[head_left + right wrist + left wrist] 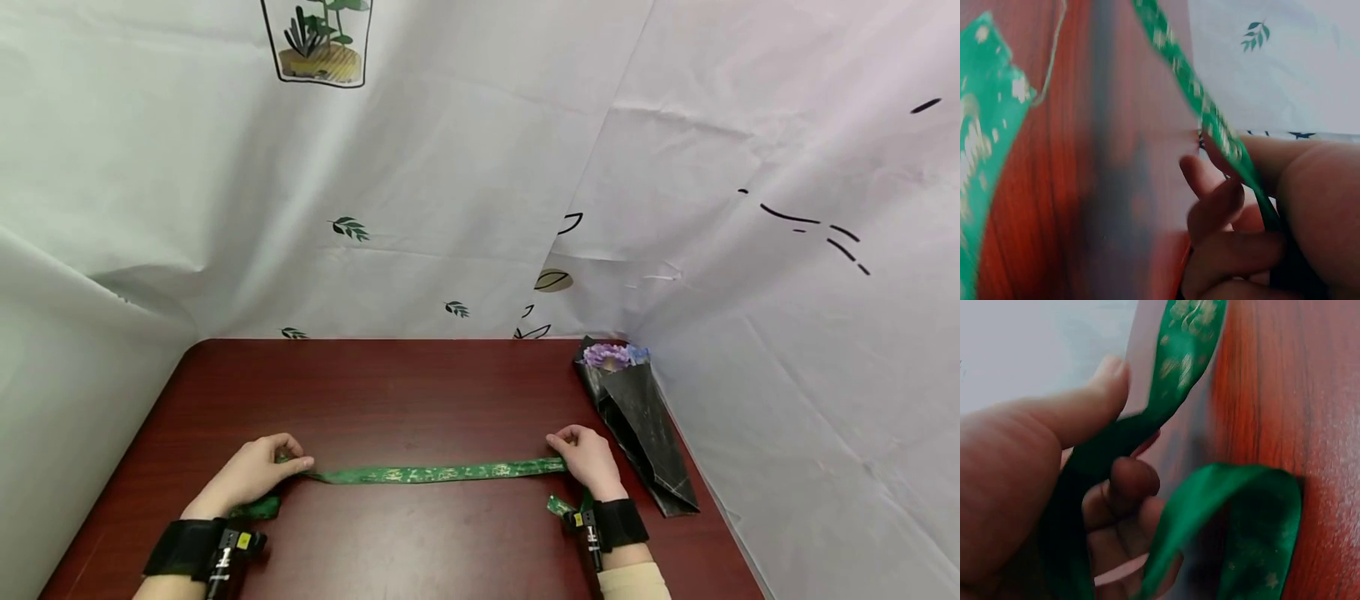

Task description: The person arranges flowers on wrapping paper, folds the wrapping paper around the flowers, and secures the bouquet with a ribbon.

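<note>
A green ribbon [442,474] with a pale gold print stretches nearly straight between both hands, above the dark red table. My left hand [258,468] pinches it between thumb and fingers; in the left wrist view the ribbon [1188,356] passes through the grip and a loose length loops under the hand. At the other side my right hand [588,457] pinches the ribbon with thumb and curled fingers. Its tail hangs below that wrist, and the right wrist view shows a cut ribbon end [985,125] with a frayed thread.
To the right of my right hand, a bouquet in black wrapping paper [652,425] lies along the table's right edge, with purple and blue flowers [611,357] at its top. White printed cloth [450,167] hangs behind the reddish-brown table [390,383] and at both sides.
</note>
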`<state>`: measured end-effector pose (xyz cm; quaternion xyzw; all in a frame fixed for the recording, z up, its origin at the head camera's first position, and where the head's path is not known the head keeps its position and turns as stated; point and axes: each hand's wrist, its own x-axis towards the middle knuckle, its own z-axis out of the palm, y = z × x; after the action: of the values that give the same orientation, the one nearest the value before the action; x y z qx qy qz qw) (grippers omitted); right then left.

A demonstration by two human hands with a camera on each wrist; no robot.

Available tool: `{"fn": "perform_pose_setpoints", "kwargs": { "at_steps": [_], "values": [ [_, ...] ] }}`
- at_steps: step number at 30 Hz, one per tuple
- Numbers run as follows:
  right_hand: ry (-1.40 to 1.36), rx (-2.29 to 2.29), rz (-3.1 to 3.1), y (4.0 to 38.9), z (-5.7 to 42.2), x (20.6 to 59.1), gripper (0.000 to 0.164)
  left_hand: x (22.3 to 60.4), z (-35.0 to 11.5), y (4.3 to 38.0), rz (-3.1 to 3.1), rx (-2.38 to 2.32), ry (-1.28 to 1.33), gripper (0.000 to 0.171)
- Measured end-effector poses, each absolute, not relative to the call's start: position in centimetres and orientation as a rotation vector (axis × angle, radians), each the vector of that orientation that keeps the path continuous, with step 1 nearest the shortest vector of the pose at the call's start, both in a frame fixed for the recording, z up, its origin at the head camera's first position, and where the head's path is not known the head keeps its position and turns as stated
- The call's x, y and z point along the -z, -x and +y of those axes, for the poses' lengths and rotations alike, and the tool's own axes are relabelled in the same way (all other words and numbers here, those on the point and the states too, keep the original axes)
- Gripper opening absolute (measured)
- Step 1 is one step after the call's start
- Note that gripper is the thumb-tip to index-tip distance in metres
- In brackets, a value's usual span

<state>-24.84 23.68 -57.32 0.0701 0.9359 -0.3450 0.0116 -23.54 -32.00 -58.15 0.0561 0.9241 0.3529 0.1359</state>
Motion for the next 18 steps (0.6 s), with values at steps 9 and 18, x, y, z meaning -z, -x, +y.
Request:
{"fn": "perform_pose_setpoints", "kwargs": {
  "at_steps": [9, 18],
  "values": [
    [-0.350, 1.104, 3.009, 25.8, 24.3, 58.3, 0.031, 58.4, -32.6, 23.6, 2.687, -1.007, -0.148, 0.022],
    [-0.219, 1.127, 3.026, 25.1, 23.8, 58.7, 0.029, 57.4, -32.8, 23.0, 2.768, -0.799, 0.025, 0.035]
  ]
}}
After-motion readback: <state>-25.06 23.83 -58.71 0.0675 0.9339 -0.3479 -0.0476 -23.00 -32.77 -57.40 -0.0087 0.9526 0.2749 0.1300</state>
